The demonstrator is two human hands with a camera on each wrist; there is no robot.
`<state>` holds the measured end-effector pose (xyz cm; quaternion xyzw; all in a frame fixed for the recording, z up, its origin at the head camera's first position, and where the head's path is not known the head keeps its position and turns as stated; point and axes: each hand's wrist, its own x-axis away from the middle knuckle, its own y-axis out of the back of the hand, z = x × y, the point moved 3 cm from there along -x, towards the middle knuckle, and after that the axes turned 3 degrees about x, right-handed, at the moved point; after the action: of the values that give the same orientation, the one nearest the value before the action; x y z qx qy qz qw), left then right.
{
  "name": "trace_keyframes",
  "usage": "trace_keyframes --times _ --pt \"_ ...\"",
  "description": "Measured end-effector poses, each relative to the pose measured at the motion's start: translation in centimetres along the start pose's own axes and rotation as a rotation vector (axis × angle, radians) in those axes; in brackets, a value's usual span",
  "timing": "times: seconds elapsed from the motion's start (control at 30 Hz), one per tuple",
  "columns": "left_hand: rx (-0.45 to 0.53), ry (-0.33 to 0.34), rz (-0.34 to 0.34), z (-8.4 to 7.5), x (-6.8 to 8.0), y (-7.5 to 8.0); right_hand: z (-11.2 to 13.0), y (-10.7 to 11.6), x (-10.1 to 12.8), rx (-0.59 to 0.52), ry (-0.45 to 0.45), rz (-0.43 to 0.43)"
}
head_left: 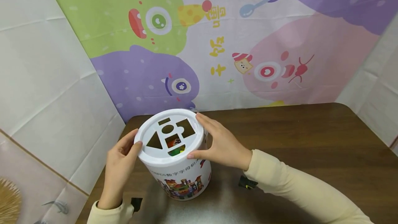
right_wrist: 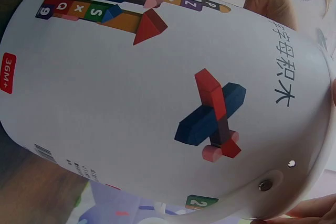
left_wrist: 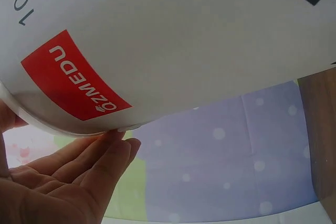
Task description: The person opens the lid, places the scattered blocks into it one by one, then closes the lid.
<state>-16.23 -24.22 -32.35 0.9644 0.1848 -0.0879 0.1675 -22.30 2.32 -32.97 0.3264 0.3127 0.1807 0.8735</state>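
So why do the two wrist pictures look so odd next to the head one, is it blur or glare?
Head view: sharp and evenly lit, with a pale sheen on the table in front of the bucket. Left wrist view: very close, so the left hand and backdrop look soft. Right wrist view: the bucket's straight side bulges like a barrel and its edges darken.

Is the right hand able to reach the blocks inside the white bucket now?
Probably not. The lid covers the white bucket, the right hand grips its rim, and the blocks show only through shape holes that look narrower than the hand.
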Motion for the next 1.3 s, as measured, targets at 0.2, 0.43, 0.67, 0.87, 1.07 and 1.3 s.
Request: trace_keyframes --times 0.2,0.43,0.67,0.87,1.07,1.3 --pt "0.019 -0.001 -0.005 0.4 0.2 -0.2 -0.2 -0.2 0.3 -0.009 -0.025 0.018" --pt "0.066 -0.017 -0.014 0.9 0.4 -0.4 -0.5 -0.4 0.4 -0.004 -0.016 0.013" --pt "0.097 -0.045 -0.036 1.2 0.6 -0.6 -0.8 -0.9 0.7 -0.007 0.008 -0.018" --pt "0.074 -0.084 -0.042 1.7 1.0 -0.7 -1.0 -1.2 1.0 -0.017 0.038 -0.045" --pt "0.078 -0.120 -0.043 2.1 1.2 -0.8 -1.3 -1.5 1.1 -0.013 0.069 -0.068" --pt "0.105 -0.110 -0.077 2.2 1.4 -1.2 -1.4 -1.7 1.1 -0.019 0.080 -0.075"
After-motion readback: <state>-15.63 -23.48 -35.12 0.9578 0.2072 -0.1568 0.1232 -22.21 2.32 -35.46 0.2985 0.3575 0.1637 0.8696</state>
